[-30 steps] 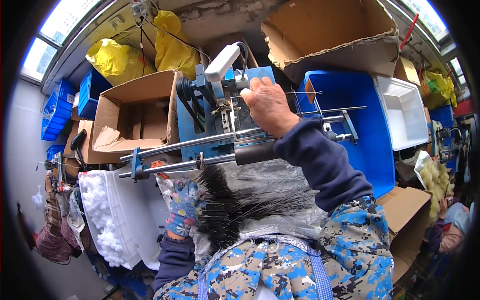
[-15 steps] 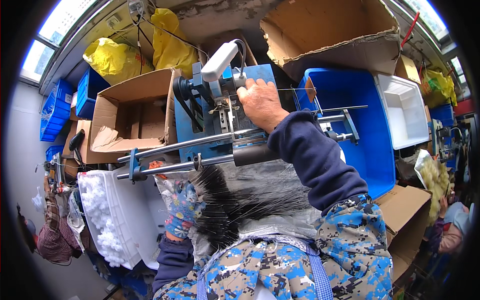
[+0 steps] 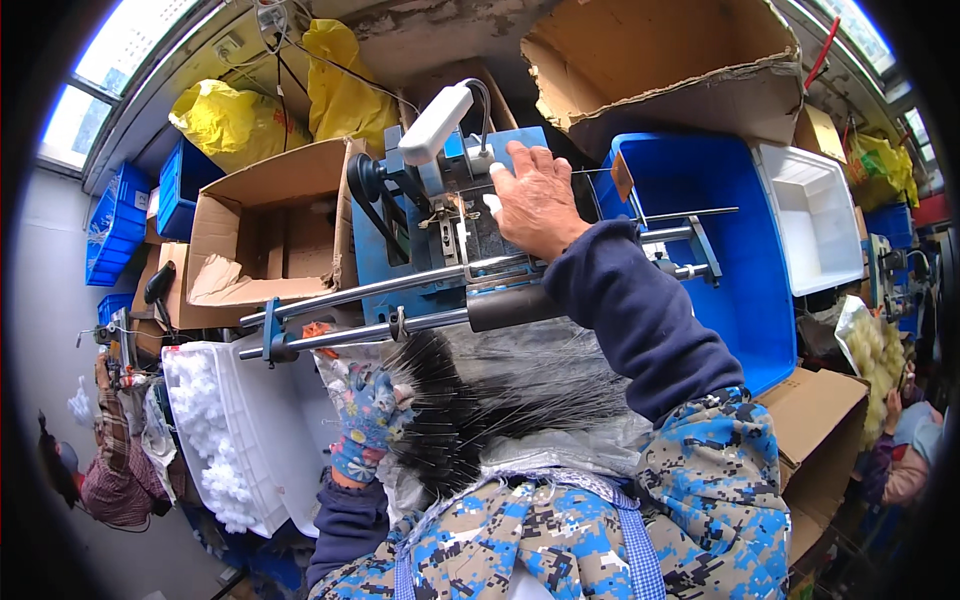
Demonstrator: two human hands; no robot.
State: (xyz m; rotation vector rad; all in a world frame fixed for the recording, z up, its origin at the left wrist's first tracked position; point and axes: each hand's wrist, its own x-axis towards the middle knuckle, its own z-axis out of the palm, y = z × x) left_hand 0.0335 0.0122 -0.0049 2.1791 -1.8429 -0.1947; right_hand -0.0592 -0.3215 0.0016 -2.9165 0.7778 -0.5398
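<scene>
Gloved left hand (image 3: 365,410) at long black bristles (image 3: 438,420), which lie just right of it; cannot tell whether it grips. Bare right hand (image 3: 540,200), fingers loosely spread, over blue machine (image 3: 447,240); blue tub (image 3: 735,270) beyond, right.

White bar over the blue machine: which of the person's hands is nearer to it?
The right. The right hand is below and to the right of the white bar; the gloved left hand is much lower, beside the black bristles.
</scene>
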